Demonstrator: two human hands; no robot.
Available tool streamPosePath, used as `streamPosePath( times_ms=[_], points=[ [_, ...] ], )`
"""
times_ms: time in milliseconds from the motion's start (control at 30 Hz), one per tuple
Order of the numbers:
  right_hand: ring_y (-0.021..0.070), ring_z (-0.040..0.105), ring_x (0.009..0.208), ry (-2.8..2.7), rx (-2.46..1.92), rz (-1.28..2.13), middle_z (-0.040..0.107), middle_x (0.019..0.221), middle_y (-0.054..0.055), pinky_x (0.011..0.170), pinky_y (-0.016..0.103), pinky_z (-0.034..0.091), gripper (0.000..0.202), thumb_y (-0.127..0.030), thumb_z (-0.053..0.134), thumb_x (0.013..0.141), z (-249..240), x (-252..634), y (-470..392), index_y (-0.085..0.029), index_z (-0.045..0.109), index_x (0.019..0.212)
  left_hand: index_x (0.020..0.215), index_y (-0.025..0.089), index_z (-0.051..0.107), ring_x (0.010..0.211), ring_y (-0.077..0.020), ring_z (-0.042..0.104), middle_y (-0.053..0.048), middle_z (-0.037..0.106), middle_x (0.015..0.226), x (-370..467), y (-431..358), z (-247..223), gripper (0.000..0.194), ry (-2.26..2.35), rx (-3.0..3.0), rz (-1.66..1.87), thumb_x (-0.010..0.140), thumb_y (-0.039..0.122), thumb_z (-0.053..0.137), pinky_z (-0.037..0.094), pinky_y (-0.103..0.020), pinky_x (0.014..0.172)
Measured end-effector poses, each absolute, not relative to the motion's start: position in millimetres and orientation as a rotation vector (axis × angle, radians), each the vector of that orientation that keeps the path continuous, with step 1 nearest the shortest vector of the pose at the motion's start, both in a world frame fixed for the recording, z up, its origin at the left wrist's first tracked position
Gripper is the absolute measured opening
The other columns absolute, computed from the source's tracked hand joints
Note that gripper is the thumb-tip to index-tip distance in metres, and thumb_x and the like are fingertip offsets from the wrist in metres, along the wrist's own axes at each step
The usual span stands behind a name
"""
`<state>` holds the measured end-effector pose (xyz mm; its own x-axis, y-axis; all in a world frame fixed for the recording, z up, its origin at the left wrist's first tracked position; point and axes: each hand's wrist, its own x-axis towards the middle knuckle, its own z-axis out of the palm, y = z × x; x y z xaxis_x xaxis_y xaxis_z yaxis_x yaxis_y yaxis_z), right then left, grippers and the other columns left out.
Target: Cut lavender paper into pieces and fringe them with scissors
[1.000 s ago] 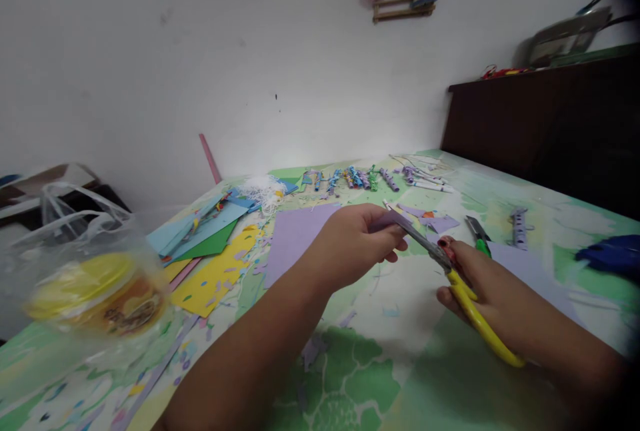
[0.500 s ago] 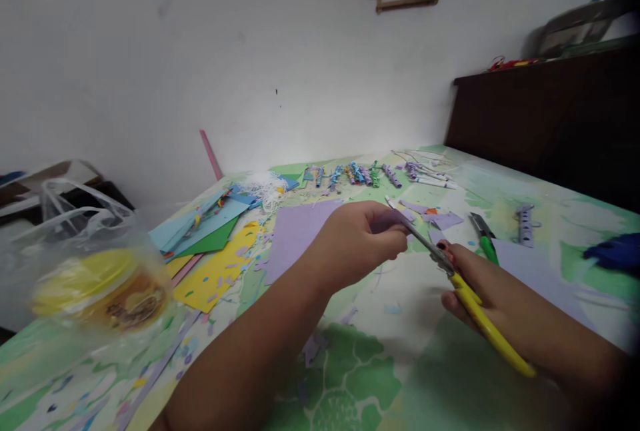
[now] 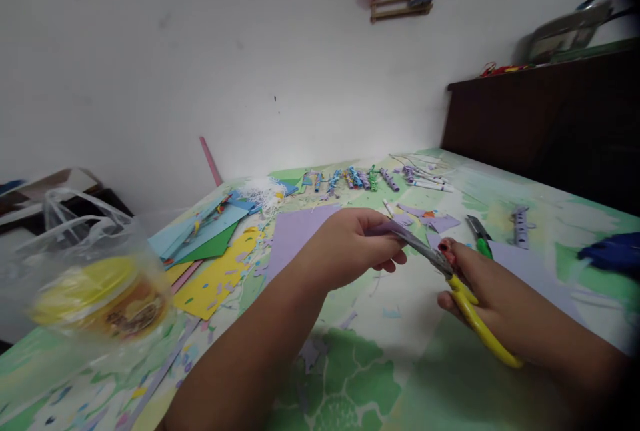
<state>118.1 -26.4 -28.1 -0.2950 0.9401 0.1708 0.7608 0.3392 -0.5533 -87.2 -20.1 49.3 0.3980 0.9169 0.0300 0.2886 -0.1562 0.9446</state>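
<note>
My left hand (image 3: 355,248) pinches a small purple paper piece (image 3: 384,227) between thumb and fingers. In my right hand (image 3: 475,278) are yellow-handled scissors (image 3: 485,332), their blades pointing up and left and meeting the held paper. Beyond my left hand a large purple sheet (image 3: 295,234) lies flat on the green and white tablecloth. Purple scraps (image 3: 440,223) rest past the blades. A green cutter (image 3: 483,244) and a pale purple sheet (image 3: 530,278) lie beyond my right hand.
At the left stands a plastic bag holding a yellow-lidded tub (image 3: 110,291). Coloured sheets (image 3: 220,271) and white shreds (image 3: 265,194) lie nearby. Several decorated paper rolls (image 3: 363,178) line the back. A purple punched roll (image 3: 521,226) and a blue item (image 3: 610,254) are at the right.
The scissors' blades now overlap the paper held in my left hand, and their handles have shifted slightly up and left. The camera view has tilted a little.
</note>
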Motion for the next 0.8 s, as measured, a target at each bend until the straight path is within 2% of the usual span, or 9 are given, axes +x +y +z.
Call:
streamPosePath(
  times_ms=[467,800],
  points=[
    [0.0247,0.055,0.071,-2.176,-1.479,0.45,0.057,0.081,0.003,0.063,0.039,0.043,0.024,-0.042,0.054,0.072,-31.4,122.0,-22.5,-0.025,0.041,0.084,0.067,0.017,0.063,0.059,-0.0093,0.06,0.002,0.064,0.063,-89.1,-26.1,53.3,0.011,1.158,1.869,0.803,0.067,0.017,0.052,0.047,-0.02,0.056],
    [0.0219,0.053,0.068,-2.175,-1.504,0.387,0.055,0.08,0.002,0.061,0.037,0.042,0.021,-0.04,0.051,0.076,-31.1,121.8,-21.7,-0.025,0.038,0.082,0.076,0.018,0.065,0.061,-0.0103,0.061,0.0,0.065,0.07,-90.3,-21.4,50.0,0.015,1.128,1.87,0.811,0.072,0.028,0.055,0.049,-0.022,0.06]
  ],
)
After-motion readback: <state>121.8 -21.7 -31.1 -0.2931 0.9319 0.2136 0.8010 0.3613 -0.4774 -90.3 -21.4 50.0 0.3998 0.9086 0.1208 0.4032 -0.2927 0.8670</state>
